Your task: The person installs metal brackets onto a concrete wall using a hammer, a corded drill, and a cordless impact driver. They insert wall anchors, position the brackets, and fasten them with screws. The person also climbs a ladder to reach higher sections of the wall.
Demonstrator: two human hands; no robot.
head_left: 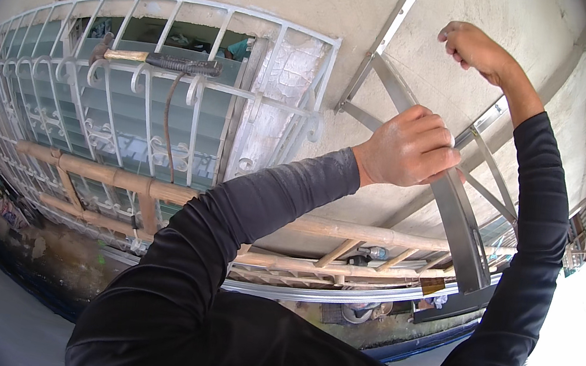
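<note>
My left hand (pixel 411 149) is wrapped around a grey metal channel bar (pixel 461 223), which slopes down toward the lower right. The bar's upper end meets a metal wall bracket (pixel 387 35) fixed upright on the wall. Higher and farther right, my right hand (pixel 480 53) is raised close to the bare wall with its fingers curled in. Whatever those fingers might hold is hidden. Beneath the right wrist is a second metal bracket (pixel 493 117) with slanted struts (pixel 496 169).
A hammer (pixel 147 58) lies across the white window grille (pixel 210 81) at left. Bamboo poles (pixel 317 226) form a rail below, running left to right. Lower down are long silvery metal strips (pixel 337 296) and a basin (pixel 357 313) with things in it.
</note>
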